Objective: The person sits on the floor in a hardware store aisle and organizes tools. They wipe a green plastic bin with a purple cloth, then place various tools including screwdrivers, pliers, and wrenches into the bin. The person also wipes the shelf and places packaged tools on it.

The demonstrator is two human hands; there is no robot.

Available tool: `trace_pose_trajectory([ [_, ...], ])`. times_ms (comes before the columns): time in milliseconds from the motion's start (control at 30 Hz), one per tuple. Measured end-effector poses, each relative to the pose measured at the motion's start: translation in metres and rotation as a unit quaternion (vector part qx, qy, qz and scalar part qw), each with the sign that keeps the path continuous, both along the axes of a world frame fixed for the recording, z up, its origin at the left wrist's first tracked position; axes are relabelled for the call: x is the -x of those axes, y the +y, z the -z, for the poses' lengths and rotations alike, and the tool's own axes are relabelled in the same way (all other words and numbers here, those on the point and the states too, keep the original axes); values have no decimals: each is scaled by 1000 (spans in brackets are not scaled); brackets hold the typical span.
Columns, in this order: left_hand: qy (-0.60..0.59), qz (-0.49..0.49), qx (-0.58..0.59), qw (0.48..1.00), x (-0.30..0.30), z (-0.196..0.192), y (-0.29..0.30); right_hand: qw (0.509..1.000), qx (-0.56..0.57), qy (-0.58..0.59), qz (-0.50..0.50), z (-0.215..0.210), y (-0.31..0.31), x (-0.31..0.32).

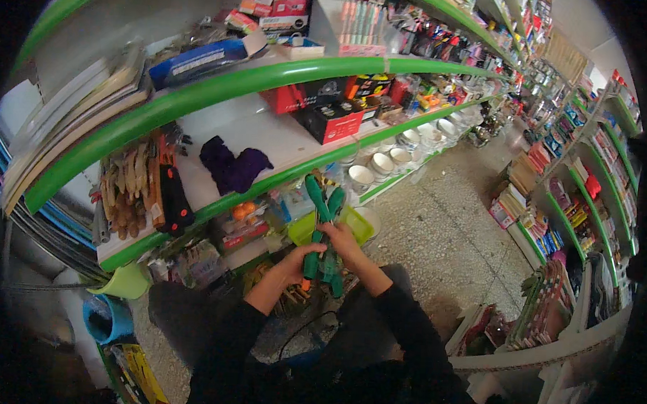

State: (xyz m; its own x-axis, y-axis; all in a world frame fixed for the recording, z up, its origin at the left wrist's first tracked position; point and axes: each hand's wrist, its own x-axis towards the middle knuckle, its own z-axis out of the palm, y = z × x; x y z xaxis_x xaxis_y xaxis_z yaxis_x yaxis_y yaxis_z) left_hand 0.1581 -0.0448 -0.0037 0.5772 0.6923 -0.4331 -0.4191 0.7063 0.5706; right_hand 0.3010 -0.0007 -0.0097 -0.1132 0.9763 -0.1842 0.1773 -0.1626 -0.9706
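In front of my lap I hold a bunch of green-handled tools (315, 194), whose exact kind I cannot make out. My left hand (291, 265) is closed round their lower left side. From the right, my right hand (342, 243) grips the middle of the bunch. Green handles stick out above and below my fingers, and a small orange part shows low on the left. Just behind the bunch is a yellow-green basin (360, 227), partly hidden by the tools and my hands.
A green-edged shelf (289, 166) runs across before me, bearing a dark purple cloth item (232, 164), wooden-handled tools (128, 195) and red-and-black boxes (333, 124). White bowls (380, 163) line the lower shelf. A blue bucket (107, 319) stands at left; stocked shelves (588, 183) rise at right.
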Motion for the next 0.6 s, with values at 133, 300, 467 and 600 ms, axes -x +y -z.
trace_pose_trajectory([
  [133,37,22,-15,999,34,45,-9,998,-35,-37,-39,45,-13,24],
  [300,82,-3,-14,997,39,51,-16,997,-45,26,-57,74,-21,36],
  [467,123,-23,-77,989,42,56,-19,991,-93,-57,-75,72,-25,39],
  [600,160,-24,-76,984,45,91,-15,949,-156,-260,-83,44,-35,43],
])
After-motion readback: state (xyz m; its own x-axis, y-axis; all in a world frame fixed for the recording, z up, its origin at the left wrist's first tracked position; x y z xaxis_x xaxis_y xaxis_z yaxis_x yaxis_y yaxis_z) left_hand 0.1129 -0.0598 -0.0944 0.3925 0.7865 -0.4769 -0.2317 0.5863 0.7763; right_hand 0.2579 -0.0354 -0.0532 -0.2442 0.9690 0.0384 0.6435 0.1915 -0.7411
